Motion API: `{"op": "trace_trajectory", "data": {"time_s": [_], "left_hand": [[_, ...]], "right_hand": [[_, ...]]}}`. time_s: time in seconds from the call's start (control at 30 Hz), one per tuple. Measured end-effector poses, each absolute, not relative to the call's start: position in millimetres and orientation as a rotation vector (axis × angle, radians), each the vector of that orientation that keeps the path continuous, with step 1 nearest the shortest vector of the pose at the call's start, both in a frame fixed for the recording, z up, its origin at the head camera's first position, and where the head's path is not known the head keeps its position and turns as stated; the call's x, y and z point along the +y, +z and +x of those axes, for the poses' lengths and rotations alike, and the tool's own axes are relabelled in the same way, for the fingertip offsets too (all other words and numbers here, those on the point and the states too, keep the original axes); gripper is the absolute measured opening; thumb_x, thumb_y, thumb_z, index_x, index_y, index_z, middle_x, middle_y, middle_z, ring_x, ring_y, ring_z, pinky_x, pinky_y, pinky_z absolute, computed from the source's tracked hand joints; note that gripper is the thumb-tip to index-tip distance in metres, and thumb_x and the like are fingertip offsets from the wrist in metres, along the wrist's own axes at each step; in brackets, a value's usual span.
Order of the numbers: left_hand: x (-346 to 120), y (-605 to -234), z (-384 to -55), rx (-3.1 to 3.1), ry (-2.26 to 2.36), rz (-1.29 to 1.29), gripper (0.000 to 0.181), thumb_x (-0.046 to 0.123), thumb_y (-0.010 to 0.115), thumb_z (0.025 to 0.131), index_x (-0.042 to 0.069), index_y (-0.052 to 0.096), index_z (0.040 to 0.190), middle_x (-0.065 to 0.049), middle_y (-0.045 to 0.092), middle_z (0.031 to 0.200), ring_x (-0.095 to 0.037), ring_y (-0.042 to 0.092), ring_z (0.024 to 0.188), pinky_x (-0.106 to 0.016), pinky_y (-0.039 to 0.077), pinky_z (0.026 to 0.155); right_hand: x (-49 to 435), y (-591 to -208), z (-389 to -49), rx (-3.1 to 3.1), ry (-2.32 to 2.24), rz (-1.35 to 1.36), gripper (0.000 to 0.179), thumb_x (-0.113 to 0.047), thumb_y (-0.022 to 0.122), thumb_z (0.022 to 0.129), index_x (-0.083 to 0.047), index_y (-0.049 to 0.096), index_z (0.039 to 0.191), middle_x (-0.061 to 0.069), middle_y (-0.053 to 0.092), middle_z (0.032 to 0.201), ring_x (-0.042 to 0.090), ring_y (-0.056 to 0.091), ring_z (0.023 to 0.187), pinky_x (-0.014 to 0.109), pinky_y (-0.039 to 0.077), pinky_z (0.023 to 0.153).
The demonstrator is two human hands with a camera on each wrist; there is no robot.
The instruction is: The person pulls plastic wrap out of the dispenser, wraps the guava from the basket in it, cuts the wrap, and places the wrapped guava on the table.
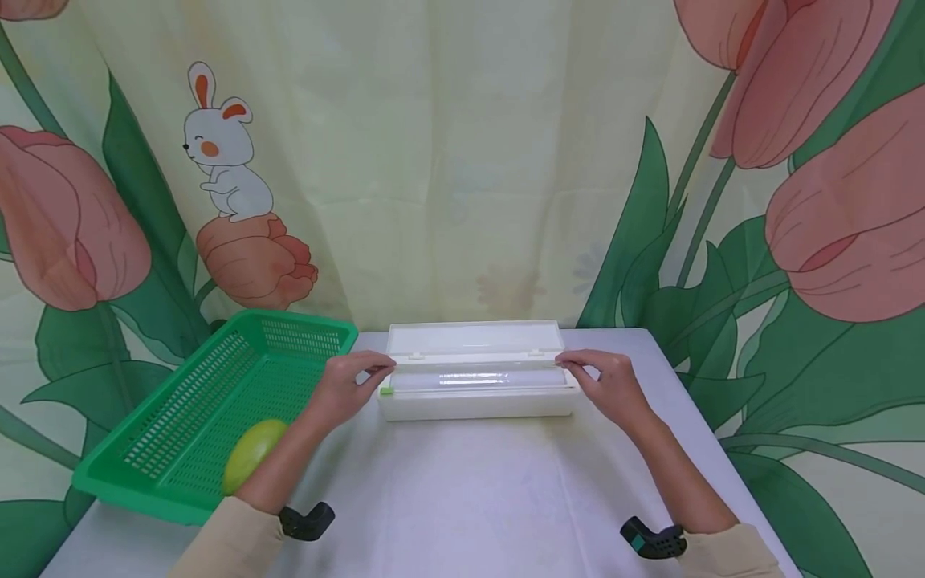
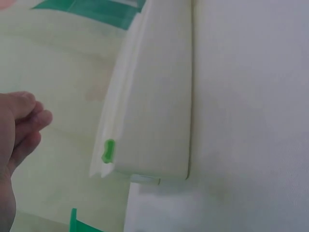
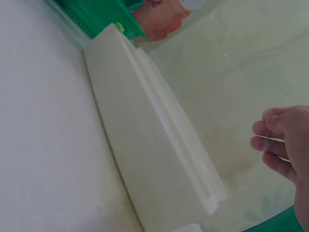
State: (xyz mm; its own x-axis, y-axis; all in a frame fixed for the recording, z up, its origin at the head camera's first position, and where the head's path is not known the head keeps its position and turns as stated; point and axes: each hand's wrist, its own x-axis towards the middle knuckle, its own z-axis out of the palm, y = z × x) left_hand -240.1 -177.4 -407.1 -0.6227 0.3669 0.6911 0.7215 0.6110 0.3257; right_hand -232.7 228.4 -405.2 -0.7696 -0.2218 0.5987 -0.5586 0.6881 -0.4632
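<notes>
A white cling film dispenser (image 1: 477, 406) stands on the table with its lid (image 1: 473, 338) tipped back. Inside lies a shiny roll of clear cling film (image 1: 470, 378). At the box's left end my left hand (image 1: 345, 391) pinches the film's edge between thumb and fingers. My right hand (image 1: 610, 391) pinches it likewise at the right end. Faint glints of the film show beyond the box in the right wrist view. A small green slider (image 2: 109, 151) sits at the box's left end. Both wrist views show the thumb against the fingertips, above the box.
Left of the dispenser, a green plastic basket (image 1: 166, 509) holds a yellow-green fruit (image 1: 253, 451), partly behind my left forearm. White cloth (image 1: 470, 498) covers the table. Behind the table hangs a curtain (image 1: 433, 160) printed with tulips and a rabbit.
</notes>
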Motion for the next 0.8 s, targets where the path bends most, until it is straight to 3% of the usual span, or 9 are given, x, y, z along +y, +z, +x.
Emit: {"op": "trace_trajectory", "data": {"time_s": [0.3,0.53,0.8], "left_hand": [[-178,-404,-237,-2.253,-0.795,-0.863,0.019,-0.002,0.077,0.076,0.004,0.074,0.094,-0.006,0.076,0.088,-0.015,0.07,0.073,-0.026,0.059,0.063],[-179,-398,-235,-2.246,-0.806,-0.89,0.02,0.0,0.078,0.076,0.007,0.074,0.094,-0.005,0.076,0.089,-0.015,0.071,0.076,-0.021,0.058,0.066],[-181,-398,-234,-2.23,-0.831,-0.9,0.022,-0.003,0.078,0.075,0.008,0.074,0.094,-0.005,0.075,0.088,-0.015,0.07,0.077,-0.016,0.056,0.068]], "right_hand": [[230,-399,-227,-2.402,0.88,0.606,0.025,0.005,0.073,0.08,-0.007,0.076,0.102,0.009,0.076,0.098,0.026,0.072,0.094,0.036,0.056,0.081],[230,-396,-224,-2.389,0.864,0.605,0.026,0.005,0.073,0.079,-0.008,0.076,0.102,0.009,0.076,0.098,0.025,0.072,0.094,0.019,0.052,0.083],[230,-394,-221,-2.395,0.835,0.606,0.025,0.003,0.073,0.08,-0.006,0.075,0.103,0.009,0.076,0.099,0.026,0.072,0.094,0.032,0.055,0.082]]}}
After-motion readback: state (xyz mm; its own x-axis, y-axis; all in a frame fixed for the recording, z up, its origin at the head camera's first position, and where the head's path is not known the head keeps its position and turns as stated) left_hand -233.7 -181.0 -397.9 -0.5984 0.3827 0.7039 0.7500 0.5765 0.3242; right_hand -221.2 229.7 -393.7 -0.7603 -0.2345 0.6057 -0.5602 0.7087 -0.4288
